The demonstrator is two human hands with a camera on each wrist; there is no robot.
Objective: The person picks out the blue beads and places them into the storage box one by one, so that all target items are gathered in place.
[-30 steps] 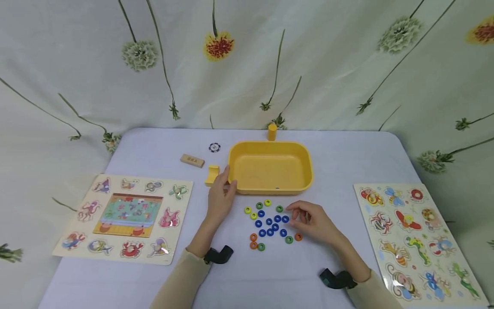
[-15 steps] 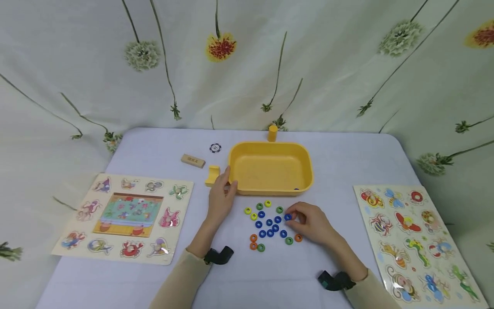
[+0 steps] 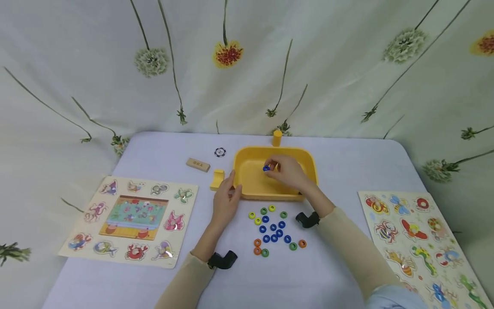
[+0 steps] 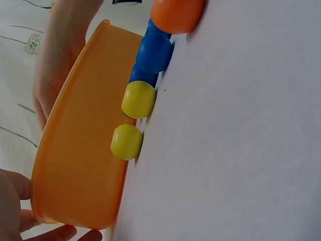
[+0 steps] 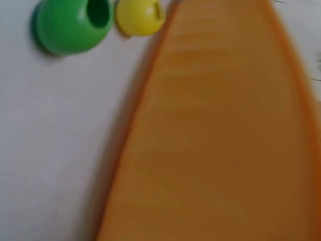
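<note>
A yellow plastic basin [image 3: 247, 196] stands at the table's middle. My left hand [image 3: 225, 204] rests against its near left corner, fingers along the left end and thumb at the front wall. Over the basin's inside, my right hand [image 3: 287, 171] pinches a blue bead [image 3: 266, 168] between thumb and fingers. Loose beads lie in front of the basin: several blue beads [image 3: 279, 233], yellow beads [image 3: 252, 215], green beads [image 3: 293, 246] and orange beads [image 3: 257, 250]. In the left wrist view, yellow beads [image 4: 126, 142] sit close to the basin wall. The right wrist view does not show the right hand's fingers.
Left of the basin are a yellow curved block [image 3: 218, 179], a wooden block [image 3: 198, 165] and a poker chip [image 3: 220, 152]. A yellow cylinder [image 3: 277, 138] stands behind it. Picture puzzle boards lie at the left [image 3: 177, 240] and right [image 3: 417, 234].
My right hand picked up a blue bead from the group and carried it up and left over the basin. The left hand stays at the basin's corner. The head view shifted slightly.
</note>
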